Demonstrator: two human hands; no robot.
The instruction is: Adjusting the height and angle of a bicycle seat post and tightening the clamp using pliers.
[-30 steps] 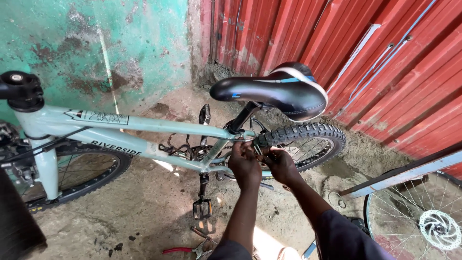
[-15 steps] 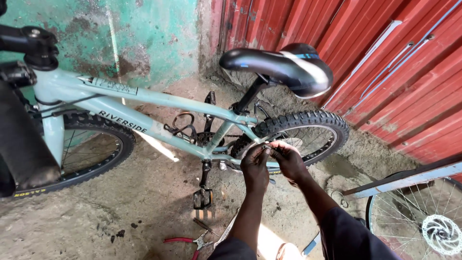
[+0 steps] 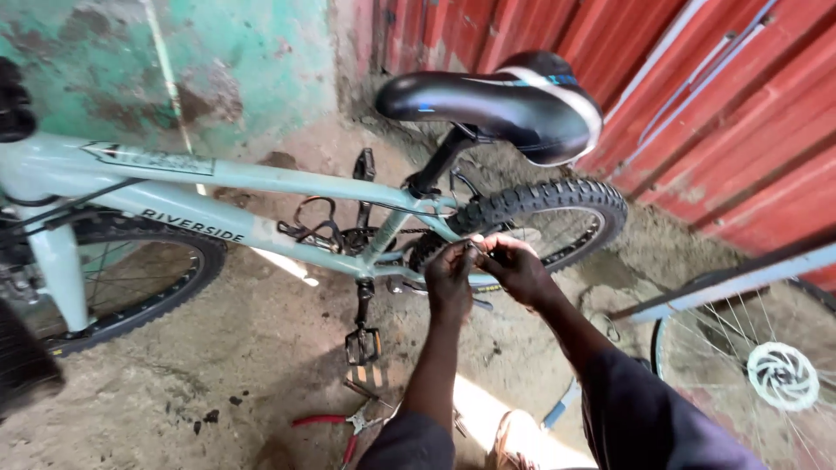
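Dirt floor (image 3: 218,365); both hands (image 3: 483,270) pinch at bicycle (image 3: 261,204) rear wheel (image 3: 549,218)

I had only one view, from the camera worn on the person's head. It looked down and forward, over both forearms, and it stood close to the left hand (image 3: 450,280) and the right hand (image 3: 515,268), which met near the middle of the picture. Behind them it faced the pale green bicycle (image 3: 261,204) from the side, with the saddle (image 3: 496,103) high in the frame. Farther back it took in the green wall (image 3: 174,61) and the red corrugated sheet (image 3: 697,104). The ground (image 3: 218,374) filled the lower part.
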